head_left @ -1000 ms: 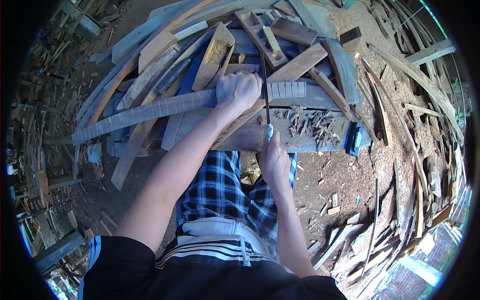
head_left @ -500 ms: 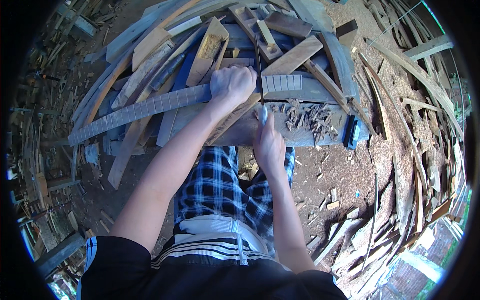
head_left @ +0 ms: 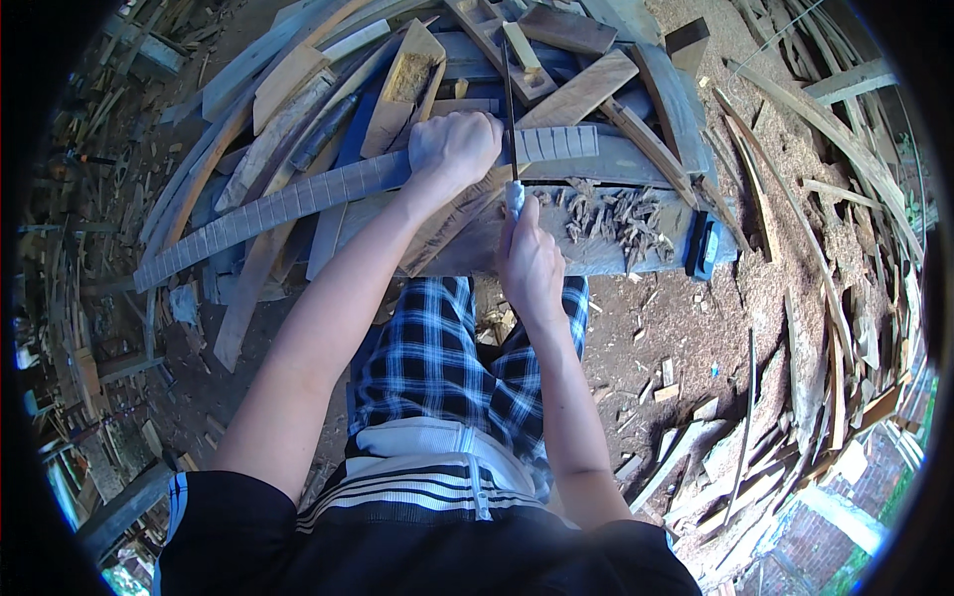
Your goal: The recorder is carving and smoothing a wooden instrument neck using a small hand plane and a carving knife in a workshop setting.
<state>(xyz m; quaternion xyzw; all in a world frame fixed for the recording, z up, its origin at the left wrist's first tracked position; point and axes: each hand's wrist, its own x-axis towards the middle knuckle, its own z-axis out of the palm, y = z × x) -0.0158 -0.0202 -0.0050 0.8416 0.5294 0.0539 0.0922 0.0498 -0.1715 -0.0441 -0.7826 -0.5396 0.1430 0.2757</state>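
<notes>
The long wooden strip, scored with cross lines, lies on the bench with its long axis running left to right, slanting from near the bench's near left corner, where its end seems to stick out past the edge, up to a short end right of centre. The saw points away from the person, toward the bench's far edge, so its blade crosses the strip almost squarely, with only the short right-hand length beyond it; whether the teeth touch the wood is too small to tell. The left hand is nearer the strip: it is closed over it just left of the blade, its fingertips hidden. The right hand is wrapped around the saw's handle, on the person's side of the strip, above the bench's near edge. Dark shavings lie to the right of the handle, between the strip and that edge.
</notes>
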